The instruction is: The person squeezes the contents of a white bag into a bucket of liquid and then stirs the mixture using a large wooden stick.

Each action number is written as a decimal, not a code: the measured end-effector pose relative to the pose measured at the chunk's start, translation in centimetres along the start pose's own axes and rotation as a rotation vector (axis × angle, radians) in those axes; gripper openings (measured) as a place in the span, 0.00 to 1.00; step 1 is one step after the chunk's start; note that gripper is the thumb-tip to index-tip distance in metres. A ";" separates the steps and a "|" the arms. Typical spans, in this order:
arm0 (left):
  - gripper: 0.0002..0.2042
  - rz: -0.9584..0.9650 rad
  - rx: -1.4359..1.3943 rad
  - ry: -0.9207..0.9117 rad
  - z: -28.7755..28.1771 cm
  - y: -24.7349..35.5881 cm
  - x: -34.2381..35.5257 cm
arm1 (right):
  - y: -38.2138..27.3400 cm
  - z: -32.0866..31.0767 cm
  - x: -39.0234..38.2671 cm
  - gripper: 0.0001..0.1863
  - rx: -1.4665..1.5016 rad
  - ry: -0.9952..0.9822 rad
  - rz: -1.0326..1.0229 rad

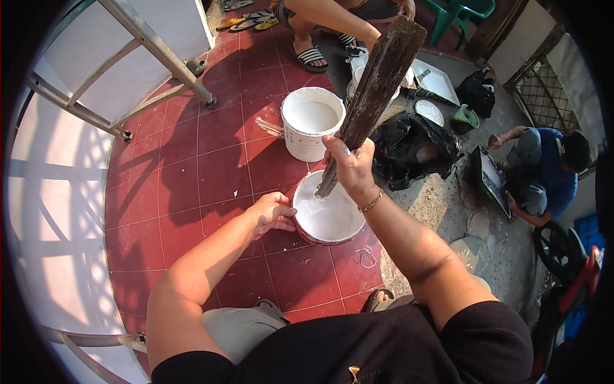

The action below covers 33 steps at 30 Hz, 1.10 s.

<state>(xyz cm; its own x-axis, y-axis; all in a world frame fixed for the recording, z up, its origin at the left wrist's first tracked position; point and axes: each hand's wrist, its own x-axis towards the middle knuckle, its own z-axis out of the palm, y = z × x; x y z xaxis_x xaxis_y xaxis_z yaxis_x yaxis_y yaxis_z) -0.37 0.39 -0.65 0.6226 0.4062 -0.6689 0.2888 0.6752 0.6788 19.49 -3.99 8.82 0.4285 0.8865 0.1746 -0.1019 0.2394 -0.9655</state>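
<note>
The right hand [353,166] is clamped round a dark board [380,83] angled down into a bucket [307,235] near the red floor's [297,281] right edge. The left hand [270,214] touches the bucket's rim; whether it's gripping, I can't tell.

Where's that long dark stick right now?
In the head view, the long dark stick is in the right hand, slanting up and right from the round tub, just right of the white bucket.
</note>
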 end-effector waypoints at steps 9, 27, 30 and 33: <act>0.13 0.010 -0.036 0.030 0.4 -0.1 -0.2 | -2.1 -2.9 0.0 0.08 -0.272 -0.092 0.007; 0.13 0.013 -0.026 0.007 0.6 0.2 0.1 | -0.8 -2.8 0.7 0.09 -0.219 -0.029 -0.089; 0.13 -0.004 -0.011 0.052 0.4 0.3 -0.6 | -0.6 0.3 -0.6 0.08 -0.003 -0.024 -0.002; 0.13 0.028 -0.043 0.039 0.9 0.3 -0.9 | -0.6 0.2 -1.8 0.09 0.054 -0.120 0.055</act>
<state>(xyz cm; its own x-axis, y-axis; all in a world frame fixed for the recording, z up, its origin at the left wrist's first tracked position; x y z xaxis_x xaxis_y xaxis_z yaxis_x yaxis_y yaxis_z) -0.22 -0.32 0.46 0.6007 0.4486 -0.6617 0.2398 0.6885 0.6844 18.56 -5.66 9.10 0.3109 0.9391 0.1465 -0.1719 0.2071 -0.9631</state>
